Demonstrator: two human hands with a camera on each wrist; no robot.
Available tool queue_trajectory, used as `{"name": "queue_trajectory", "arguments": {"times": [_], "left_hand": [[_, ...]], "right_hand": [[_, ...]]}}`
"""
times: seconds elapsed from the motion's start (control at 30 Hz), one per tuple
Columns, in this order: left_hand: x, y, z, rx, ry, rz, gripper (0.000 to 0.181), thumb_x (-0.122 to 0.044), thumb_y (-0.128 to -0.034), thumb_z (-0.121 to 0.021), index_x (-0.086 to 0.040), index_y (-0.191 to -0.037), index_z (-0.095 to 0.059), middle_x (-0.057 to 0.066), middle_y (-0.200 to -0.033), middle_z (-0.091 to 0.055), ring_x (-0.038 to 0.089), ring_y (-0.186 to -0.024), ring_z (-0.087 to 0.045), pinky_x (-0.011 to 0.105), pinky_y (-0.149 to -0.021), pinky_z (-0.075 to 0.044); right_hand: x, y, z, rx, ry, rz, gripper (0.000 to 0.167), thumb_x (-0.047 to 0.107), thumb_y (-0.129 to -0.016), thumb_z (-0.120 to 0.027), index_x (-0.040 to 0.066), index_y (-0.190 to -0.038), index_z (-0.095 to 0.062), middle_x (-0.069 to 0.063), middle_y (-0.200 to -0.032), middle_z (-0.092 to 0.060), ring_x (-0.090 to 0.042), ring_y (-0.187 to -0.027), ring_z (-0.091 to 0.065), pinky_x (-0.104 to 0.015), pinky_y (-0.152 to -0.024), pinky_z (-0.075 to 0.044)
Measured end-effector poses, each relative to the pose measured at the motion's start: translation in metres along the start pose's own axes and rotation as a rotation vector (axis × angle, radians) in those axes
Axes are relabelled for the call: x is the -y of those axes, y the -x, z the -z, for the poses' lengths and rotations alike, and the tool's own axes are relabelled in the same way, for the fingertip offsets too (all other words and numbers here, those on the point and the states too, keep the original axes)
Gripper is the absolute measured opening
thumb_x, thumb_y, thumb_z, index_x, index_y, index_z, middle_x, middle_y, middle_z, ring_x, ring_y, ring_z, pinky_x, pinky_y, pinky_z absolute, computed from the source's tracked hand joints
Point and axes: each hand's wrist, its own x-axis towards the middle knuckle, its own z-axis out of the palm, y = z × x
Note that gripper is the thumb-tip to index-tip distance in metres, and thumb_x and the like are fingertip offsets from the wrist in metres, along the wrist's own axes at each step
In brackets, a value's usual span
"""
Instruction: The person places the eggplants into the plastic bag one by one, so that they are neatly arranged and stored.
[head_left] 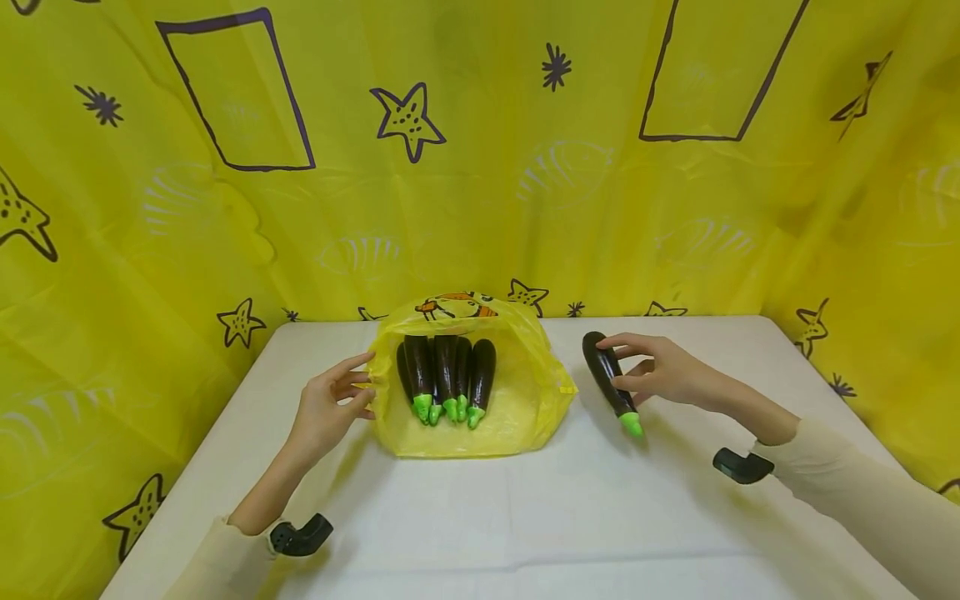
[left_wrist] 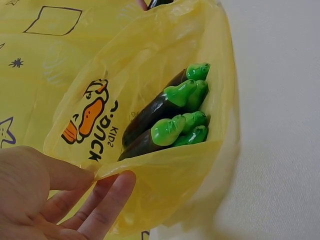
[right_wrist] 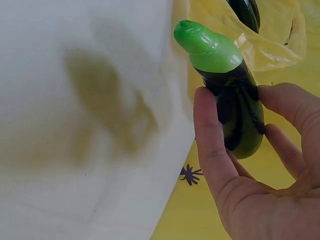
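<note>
A yellow plastic bag lies on the table with its mouth toward me. Inside are several dark eggplants with green stem ends, side by side. My left hand pinches the left edge of the bag's mouth; in the left wrist view the thumb is on the rim with fingers on the other side. To the right of the bag, my right hand holds another eggplant between thumb and fingers, green end toward me. In the right wrist view this eggplant appears lifted above the table.
The table has a white cloth with a crease near the front. A yellow curtain with starfish drawings hangs behind and along both sides. A black wrist camera is on the left sleeve, another black camera on the right.
</note>
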Motion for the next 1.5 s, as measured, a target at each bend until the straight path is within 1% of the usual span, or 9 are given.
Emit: {"name": "queue_trajectory", "arguments": {"times": [0.17, 0.43, 0.63, 0.87, 1.13, 1.3, 1.5], "left_hand": [[-0.001, -0.001, -0.001, 0.002, 0.007, 0.000, 0.058, 0.010, -0.0929, -0.068, -0.005, -0.147, -0.055, 0.027, -0.118, -0.069, 0.034, -0.095, -0.071, 0.045, -0.069, -0.066], [-0.001, -0.001, 0.000, 0.001, 0.020, -0.012, 0.057, 0.010, -0.0928, -0.068, -0.005, -0.147, -0.056, 0.026, -0.118, -0.070, 0.031, -0.094, -0.072, 0.045, -0.068, -0.066], [0.000, -0.002, 0.000, 0.003, 0.019, -0.020, 0.058, 0.010, -0.0925, -0.068, -0.005, -0.147, -0.056, 0.026, -0.118, -0.070, 0.031, -0.094, -0.072, 0.045, -0.068, -0.066], [0.000, -0.002, 0.000, 0.005, 0.023, -0.019, 0.057, 0.009, -0.0929, -0.068, -0.005, -0.147, -0.056, 0.026, -0.118, -0.070, 0.030, -0.094, -0.072, 0.045, -0.068, -0.066], [-0.001, -0.001, 0.001, 0.008, 0.026, -0.017, 0.057, 0.008, -0.0936, -0.068, -0.005, -0.148, -0.055, 0.026, -0.119, -0.070, 0.033, -0.095, -0.072, 0.045, -0.068, -0.066], [-0.002, -0.001, 0.001, 0.011, 0.025, -0.016, 0.058, 0.008, -0.0934, -0.068, -0.005, -0.148, -0.055, 0.026, -0.118, -0.069, 0.035, -0.097, -0.071, 0.045, -0.068, -0.066], [-0.003, -0.001, 0.001, 0.007, 0.025, -0.006, 0.058, 0.008, -0.0934, -0.069, -0.006, -0.148, -0.055, 0.025, -0.118, -0.069, 0.034, -0.096, -0.071, 0.045, -0.069, -0.066]], "right_hand": [[0.004, 0.008, 0.001, 0.000, -0.006, 0.014, 0.062, 0.006, -0.095, -0.073, 0.001, -0.150, -0.045, -0.039, -0.147, -0.042, -0.030, -0.097, -0.072, -0.042, -0.074, -0.066], [0.008, 0.019, 0.000, -0.011, -0.018, 0.027, 0.061, 0.007, -0.093, -0.075, 0.004, -0.148, -0.048, -0.036, -0.146, -0.045, -0.028, -0.097, -0.072, -0.043, -0.073, -0.066], [0.012, 0.026, -0.004, -0.007, -0.014, 0.043, 0.061, 0.007, -0.093, -0.076, 0.003, -0.148, -0.048, -0.036, -0.147, -0.044, -0.028, -0.100, -0.072, -0.042, -0.072, -0.066], [0.015, 0.029, -0.009, 0.000, -0.008, 0.052, 0.060, 0.007, -0.093, -0.076, 0.004, -0.147, -0.050, -0.036, -0.146, -0.045, -0.026, -0.097, -0.072, -0.042, -0.071, -0.067], [0.024, 0.034, -0.017, 0.015, -0.026, 0.096, 0.060, 0.004, -0.092, -0.075, 0.002, -0.147, -0.050, -0.038, -0.145, -0.043, -0.024, -0.096, -0.073, -0.041, -0.069, -0.067], [0.029, 0.032, -0.024, 0.028, -0.015, 0.123, 0.060, 0.005, -0.092, -0.076, 0.004, -0.146, -0.051, -0.035, -0.144, -0.046, -0.025, -0.094, -0.073, -0.042, -0.069, -0.067], [0.036, 0.027, -0.033, 0.051, -0.003, 0.159, 0.059, 0.005, -0.092, -0.076, 0.005, -0.146, -0.052, -0.033, -0.143, -0.047, -0.025, -0.095, -0.072, -0.046, -0.069, -0.066]]}}
